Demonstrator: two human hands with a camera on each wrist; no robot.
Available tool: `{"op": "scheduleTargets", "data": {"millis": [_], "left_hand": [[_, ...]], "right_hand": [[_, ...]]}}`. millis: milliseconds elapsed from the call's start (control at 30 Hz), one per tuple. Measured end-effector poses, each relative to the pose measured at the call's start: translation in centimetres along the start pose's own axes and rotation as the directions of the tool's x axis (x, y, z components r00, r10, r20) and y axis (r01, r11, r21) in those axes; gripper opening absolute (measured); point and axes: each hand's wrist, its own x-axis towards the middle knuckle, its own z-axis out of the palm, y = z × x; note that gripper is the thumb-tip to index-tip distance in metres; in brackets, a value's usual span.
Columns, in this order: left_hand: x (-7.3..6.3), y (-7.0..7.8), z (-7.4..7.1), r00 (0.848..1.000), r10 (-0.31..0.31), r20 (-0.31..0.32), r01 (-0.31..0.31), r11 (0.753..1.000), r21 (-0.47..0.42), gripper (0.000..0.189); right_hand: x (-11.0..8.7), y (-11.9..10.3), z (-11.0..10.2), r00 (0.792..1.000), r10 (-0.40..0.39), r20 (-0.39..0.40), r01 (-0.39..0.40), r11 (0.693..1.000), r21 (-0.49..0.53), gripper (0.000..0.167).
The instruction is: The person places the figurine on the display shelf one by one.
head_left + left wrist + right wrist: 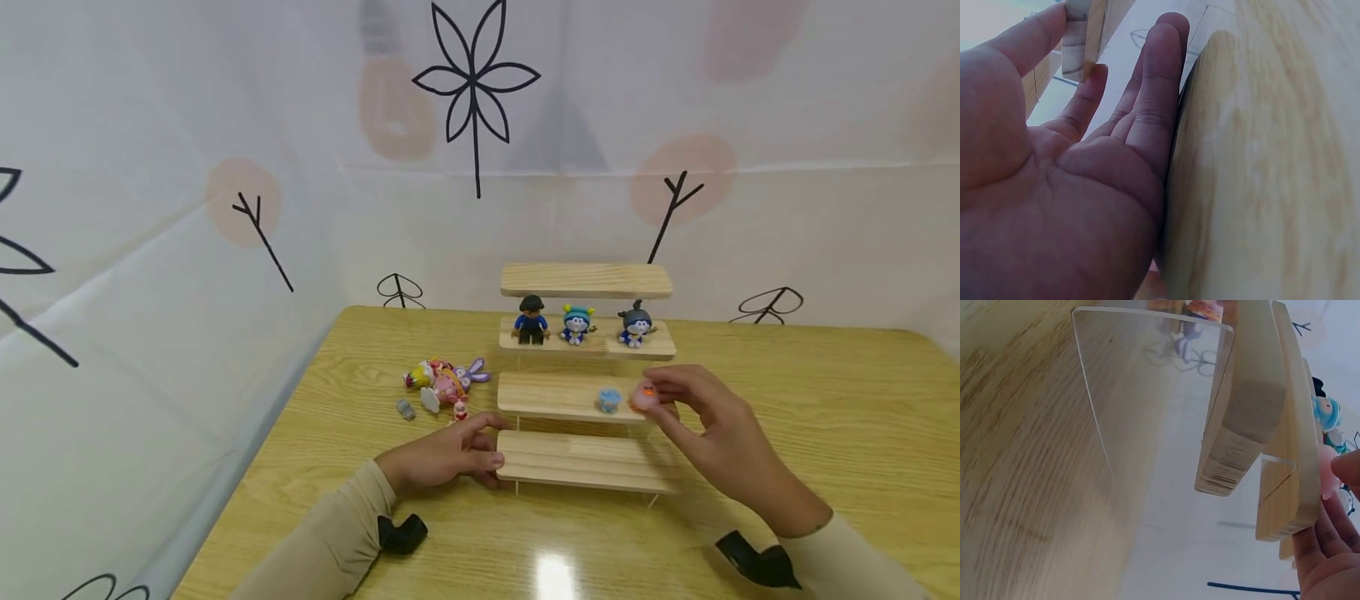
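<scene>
At the right end of the second step from the bottom, my right hand [716, 429] pinches a small pink duck figure [643, 397] between thumb and fingers. A small light-blue figure [609, 401] stands just left of it on the same step. My left hand [442, 456] grips the left end of the lowest step of the wooden display stand [585, 458]. In the left wrist view, thumb and a finger meet the board's end [1075, 40], while other fingers stretch along the tabletop [1260, 156]. The right wrist view shows the pink figure [1329, 472] partly behind my thumb.
On a higher step sit a dark-haired toy figure [531, 321] and two blue-and-white figures, one with a teal hat [577, 323], one with a grey hat [636, 323]. Several toys [447, 382] and a small grey piece [406, 409] lie left of the stand. Clear supports [1154, 375] carry the steps.
</scene>
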Motion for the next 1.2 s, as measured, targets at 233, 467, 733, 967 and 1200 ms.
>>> {"op": "scheduleTargets", "data": {"millis": [233, 467, 733, 967, 1200], "left_hand": [[0.15, -0.22, -0.06, 1.000, 0.015, 0.010, -0.015, 1.000, -0.004, 0.050], [0.06, -0.28, -0.16, 1.000, 0.009, 0.005, -0.009, 1.000, 0.009, 0.050], [0.05, -0.15, 0.01, 1.000, 0.009, 0.006, -0.009, 1.000, 0.001, 0.050], [0.05, -0.09, 0.11, 1.000, 0.019, 0.004, -0.019, 1.000, -0.009, 0.050], [0.07, -0.20, 0.13, 1.000, 0.020, 0.002, -0.020, 1.000, -0.013, 0.049]], "right_hand": [[0.12, -0.07, -0.13, 1.000, -0.015, 0.013, 0.015, 0.999, 0.033, 0.051], [-0.02, 0.04, -0.09, 0.999, 0.026, 0.035, -0.028, 0.999, 0.042, 0.054], [-0.14, 0.20, -0.12, 0.999, 0.027, 0.032, -0.028, 0.999, 0.043, 0.056], [-0.05, 0.11, -0.29, 0.999, 0.032, 0.038, -0.033, 0.999, 0.024, 0.060], [-0.26, -0.03, -0.61, 0.999, 0.035, -0.042, -0.034, 0.999, 0.013, 0.052]]}}
